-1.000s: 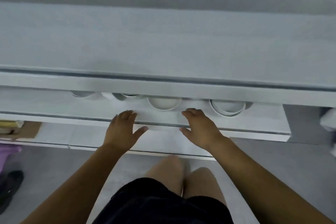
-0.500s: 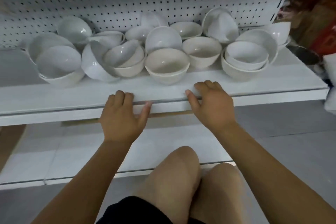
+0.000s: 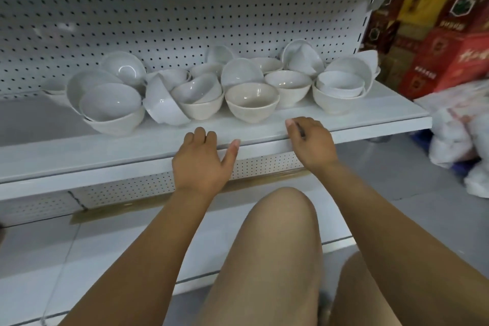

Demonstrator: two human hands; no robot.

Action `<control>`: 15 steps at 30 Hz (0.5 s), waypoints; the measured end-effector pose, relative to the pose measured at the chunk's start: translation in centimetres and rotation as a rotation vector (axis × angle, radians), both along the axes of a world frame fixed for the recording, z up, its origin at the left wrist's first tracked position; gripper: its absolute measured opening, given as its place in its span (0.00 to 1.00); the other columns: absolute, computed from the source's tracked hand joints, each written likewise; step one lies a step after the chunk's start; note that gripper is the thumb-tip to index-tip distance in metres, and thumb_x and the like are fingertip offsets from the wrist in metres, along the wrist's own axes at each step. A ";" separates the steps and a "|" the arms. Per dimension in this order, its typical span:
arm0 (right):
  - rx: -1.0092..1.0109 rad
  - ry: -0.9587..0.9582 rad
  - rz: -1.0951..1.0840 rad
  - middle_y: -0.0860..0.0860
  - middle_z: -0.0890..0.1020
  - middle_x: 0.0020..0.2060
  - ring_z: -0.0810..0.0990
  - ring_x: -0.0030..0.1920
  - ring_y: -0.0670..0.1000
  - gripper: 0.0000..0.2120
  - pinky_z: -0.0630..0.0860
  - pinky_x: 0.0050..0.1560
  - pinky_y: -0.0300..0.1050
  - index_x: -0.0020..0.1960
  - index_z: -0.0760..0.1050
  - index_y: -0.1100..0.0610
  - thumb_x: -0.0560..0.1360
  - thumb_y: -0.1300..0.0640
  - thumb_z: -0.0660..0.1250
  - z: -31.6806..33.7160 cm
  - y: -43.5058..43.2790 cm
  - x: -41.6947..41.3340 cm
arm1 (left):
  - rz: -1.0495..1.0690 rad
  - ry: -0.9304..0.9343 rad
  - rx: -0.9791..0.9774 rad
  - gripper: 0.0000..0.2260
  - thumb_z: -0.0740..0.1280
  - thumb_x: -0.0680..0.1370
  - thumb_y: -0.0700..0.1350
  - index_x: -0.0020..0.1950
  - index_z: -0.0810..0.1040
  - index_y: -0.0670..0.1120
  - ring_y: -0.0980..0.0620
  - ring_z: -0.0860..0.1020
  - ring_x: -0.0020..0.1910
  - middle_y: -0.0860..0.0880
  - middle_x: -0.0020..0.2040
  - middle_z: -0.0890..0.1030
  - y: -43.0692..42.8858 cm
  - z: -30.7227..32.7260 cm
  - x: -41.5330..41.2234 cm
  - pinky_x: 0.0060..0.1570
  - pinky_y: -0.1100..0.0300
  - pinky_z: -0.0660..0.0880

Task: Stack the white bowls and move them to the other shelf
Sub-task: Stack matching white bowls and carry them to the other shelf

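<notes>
Both hands empty, left hand (image 3: pixel 199 164) and right hand (image 3: pixel 312 142) loosely curled, fingers resting on the front lip of the shelf (image 3: pixel 370 120), white bowls (image 3: pixel 252 102) jumbled further back on that shelf, some nested, some tipped, red boxes (image 3: pixel 447 61) off its right end

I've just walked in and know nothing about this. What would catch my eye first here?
First, the jumble of white bowls crowded along the middle shelf, some nested, some tipped on their sides against the pegboard back. Next, the person's two empty hands: the left hand and right hand rest on the shelf's front edge, just below the bowls. To the far right, red boxes stand out in colour.
</notes>
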State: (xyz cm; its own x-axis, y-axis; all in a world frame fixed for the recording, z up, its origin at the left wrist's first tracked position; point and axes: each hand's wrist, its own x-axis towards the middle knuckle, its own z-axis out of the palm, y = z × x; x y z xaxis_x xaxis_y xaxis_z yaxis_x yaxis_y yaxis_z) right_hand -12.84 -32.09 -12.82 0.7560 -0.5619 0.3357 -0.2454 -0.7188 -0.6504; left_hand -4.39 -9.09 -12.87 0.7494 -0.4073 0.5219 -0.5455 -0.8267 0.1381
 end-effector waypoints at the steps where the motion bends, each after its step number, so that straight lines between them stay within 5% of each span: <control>1: 0.005 0.000 -0.010 0.50 0.80 0.49 0.75 0.56 0.54 0.19 0.68 0.52 0.45 0.54 0.79 0.55 0.85 0.43 0.55 0.2 0.0 0.0 | -0.005 0.022 -0.005 0.31 0.49 0.81 0.68 0.50 0.78 0.44 0.45 0.74 0.51 0.48 0.49 0.76 0.0 0.3 0.1 0.35 0.56 0.66; 8: -0.023 0.016 -0.038 0.47 0.75 0.40 0.73 0.46 0.52 0.18 0.65 0.45 0.46 0.40 0.68 0.48 0.85 0.43 0.54 1.3 0.1 0.2 | -0.090 0.228 -0.120 0.33 0.56 0.79 0.69 0.75 0.66 0.47 0.40 0.74 0.64 0.42 0.64 0.77 -0.6 2.9 0.0 0.55 0.47 0.74; 15: -0.037 -0.067 -0.147 0.46 0.75 0.35 0.74 0.40 0.50 0.18 0.66 0.41 0.46 0.38 0.69 0.48 0.84 0.44 0.56 0.9 -0.5 1.4 | -0.314 0.306 -0.279 0.34 0.62 0.77 0.69 0.78 0.59 0.55 0.42 0.76 0.66 0.45 0.68 0.77 -5.0 4.2 3.1 0.57 0.49 0.75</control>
State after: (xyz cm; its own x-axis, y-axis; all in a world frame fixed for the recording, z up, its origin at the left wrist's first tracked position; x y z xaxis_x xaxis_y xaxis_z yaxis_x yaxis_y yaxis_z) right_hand -11.47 -32.62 -11.97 0.6422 -0.6510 0.4048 -0.3063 -0.7020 -0.6430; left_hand -1.28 -14.07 -8.65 0.7490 -0.5136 0.4186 -0.6612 -0.5392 0.5216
